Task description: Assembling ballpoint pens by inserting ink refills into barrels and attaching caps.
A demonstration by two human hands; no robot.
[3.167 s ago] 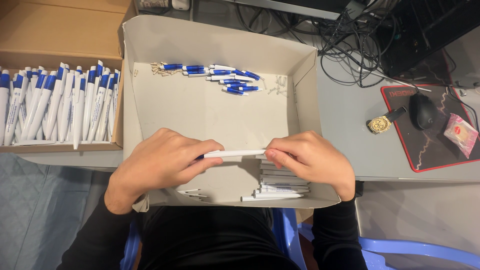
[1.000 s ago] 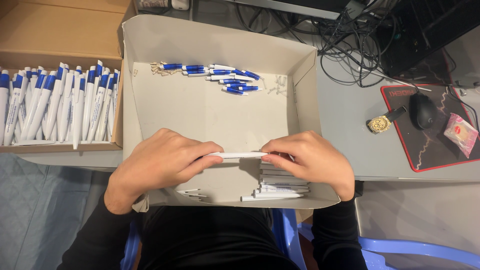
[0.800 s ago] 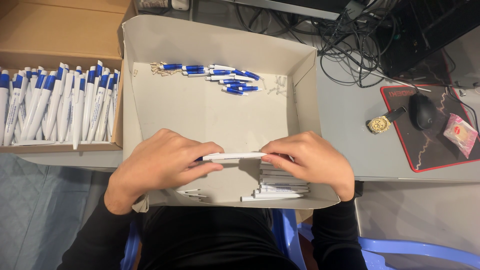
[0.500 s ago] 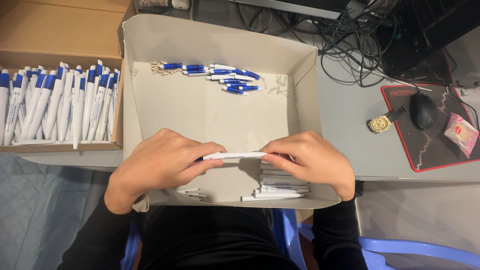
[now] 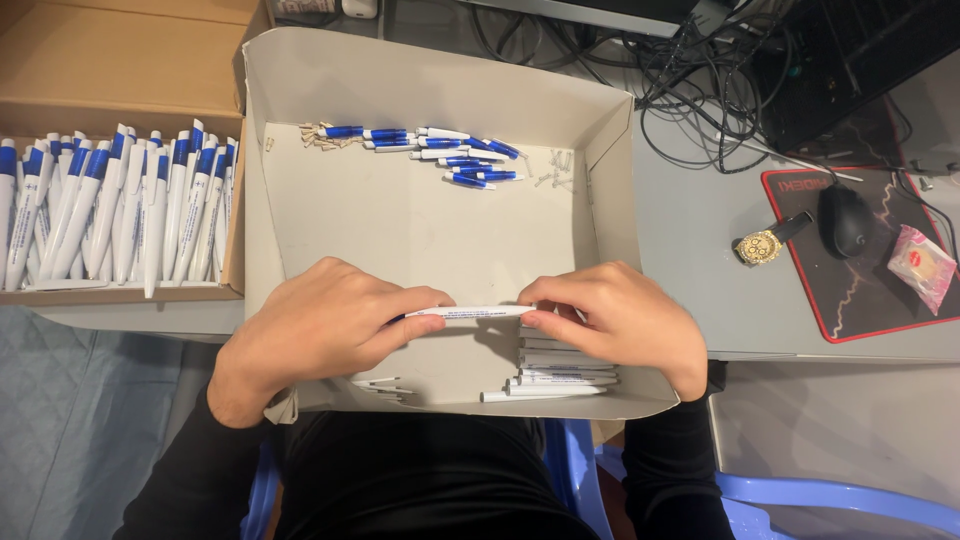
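White pen (image 5: 470,312) is pinched level between the left hand (image 5: 320,330) and right hand (image 5: 620,320), one closed on each end. Holding it above the tray (image 5: 420,230) keeps loose parts contained.

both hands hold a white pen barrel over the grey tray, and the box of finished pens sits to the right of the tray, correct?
Not quite. The head view shows the box of finished pens to the left of the tray, not the right. The rest holds: the left hand and right hand hold the white pen barrel over the tray.
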